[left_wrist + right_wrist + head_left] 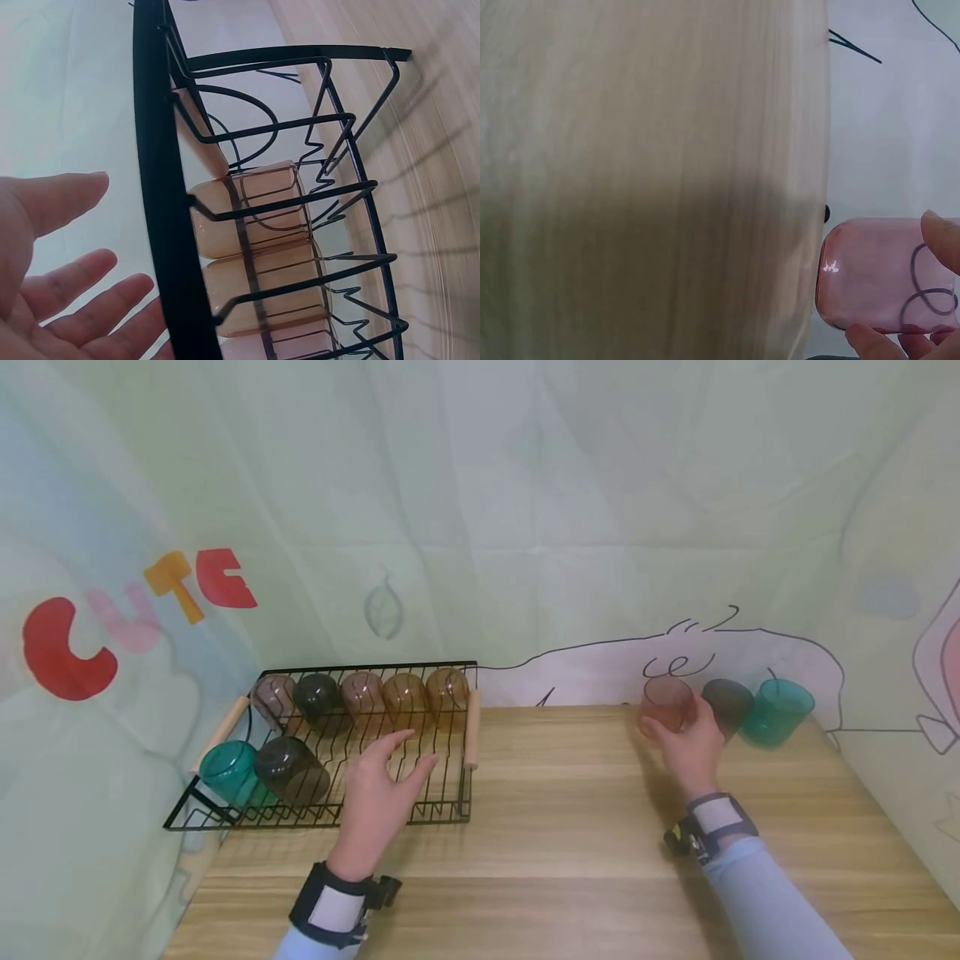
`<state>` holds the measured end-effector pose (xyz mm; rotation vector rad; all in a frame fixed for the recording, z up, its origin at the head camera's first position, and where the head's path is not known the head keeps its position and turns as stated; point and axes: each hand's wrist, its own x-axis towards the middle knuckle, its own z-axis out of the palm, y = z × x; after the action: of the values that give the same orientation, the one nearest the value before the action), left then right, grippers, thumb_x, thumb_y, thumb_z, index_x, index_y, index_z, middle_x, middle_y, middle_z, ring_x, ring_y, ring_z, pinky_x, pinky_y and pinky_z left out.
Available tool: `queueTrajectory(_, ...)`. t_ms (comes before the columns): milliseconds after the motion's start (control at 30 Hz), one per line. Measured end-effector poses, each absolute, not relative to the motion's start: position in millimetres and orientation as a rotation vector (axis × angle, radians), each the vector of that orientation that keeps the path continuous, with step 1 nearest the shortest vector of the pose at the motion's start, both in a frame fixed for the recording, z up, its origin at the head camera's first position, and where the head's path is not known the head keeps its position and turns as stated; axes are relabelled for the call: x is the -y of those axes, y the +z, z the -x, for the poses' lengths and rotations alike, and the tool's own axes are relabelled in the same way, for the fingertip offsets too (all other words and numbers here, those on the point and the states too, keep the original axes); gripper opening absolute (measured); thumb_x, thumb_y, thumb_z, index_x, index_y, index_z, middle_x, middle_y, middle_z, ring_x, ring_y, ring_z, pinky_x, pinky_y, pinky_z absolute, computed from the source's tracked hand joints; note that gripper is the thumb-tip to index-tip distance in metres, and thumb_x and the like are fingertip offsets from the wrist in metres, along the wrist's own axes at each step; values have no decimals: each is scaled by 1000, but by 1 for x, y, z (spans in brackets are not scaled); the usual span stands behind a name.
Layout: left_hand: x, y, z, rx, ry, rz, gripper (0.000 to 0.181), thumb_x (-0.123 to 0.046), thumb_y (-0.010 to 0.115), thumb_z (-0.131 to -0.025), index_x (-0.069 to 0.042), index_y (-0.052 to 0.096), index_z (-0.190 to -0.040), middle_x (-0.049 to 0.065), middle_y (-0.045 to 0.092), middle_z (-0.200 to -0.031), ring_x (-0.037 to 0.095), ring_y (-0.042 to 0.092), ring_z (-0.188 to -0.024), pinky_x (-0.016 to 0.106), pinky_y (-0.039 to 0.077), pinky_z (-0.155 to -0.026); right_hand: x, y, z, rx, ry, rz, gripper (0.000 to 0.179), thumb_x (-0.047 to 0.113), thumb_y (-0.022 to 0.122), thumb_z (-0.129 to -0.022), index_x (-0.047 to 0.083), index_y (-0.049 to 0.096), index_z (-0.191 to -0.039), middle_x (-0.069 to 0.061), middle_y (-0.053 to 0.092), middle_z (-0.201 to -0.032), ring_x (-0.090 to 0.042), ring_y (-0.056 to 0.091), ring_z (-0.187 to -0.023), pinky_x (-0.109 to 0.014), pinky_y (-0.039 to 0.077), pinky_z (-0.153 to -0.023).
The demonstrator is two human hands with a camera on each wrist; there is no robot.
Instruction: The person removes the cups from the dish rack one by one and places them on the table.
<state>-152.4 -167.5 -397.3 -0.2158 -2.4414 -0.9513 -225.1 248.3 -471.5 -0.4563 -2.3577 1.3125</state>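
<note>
My right hand (688, 758) grips a clear pink cup (666, 703) between thumb and fingers at the back right of the table. In the right wrist view the same pink cup (881, 274) shows the thumb on one side and fingertips on the other. Just right of it stand a dark grey cup (731, 703) and a teal cup (782, 713). Over the front of a black wire rack (444, 812), my left hand (372, 806) holds nothing, thumb and fingers apart. The left wrist view has this hand (67, 300) outside the rack's bar.
Upside-down cups fill the rack's back row, among them an amber cup (448, 689) at its right end. A teal cup (228, 772) and a dark grey cup (292, 770) sit in the front row. Wooden handles (472, 731) flank the rack. A printed curtain (600, 527) hangs behind.
</note>
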Motion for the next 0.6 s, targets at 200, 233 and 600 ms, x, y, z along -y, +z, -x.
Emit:
queueTrajectory(200,168,-398,152,2439,-954,219,46,-39,71,-80,-13,62,-117,5,60,-116,20,52,-111,41,43,-91,-248,-476,226,2333,1349,477,95,40,75,-76,12,21,-148,-11,30,-146,-24,30,-131,-40,28,-104)
queueTrajectory(233,168,-398,152,2439,-955,219,46,-39,71,-80,-14,62,-117,4,60,-116,20,53,-111,41,44,-90,-248,-476,226,2333,1358,485,95,39,75,-76,12,20,-148,-11,30,-147,-24,30,-131,-40,28,-104)
queueTrajectory(600,172,-399,154,2445,-951,237,45,-43,69,-81,-14,62,-115,4,61,-114,17,56,-104,40,44,-90,-246,-478,224,2362,1372,564,96,48,70,-78,13,16,-149,-8,24,-150,-25,27,-133,-42,28,-104)
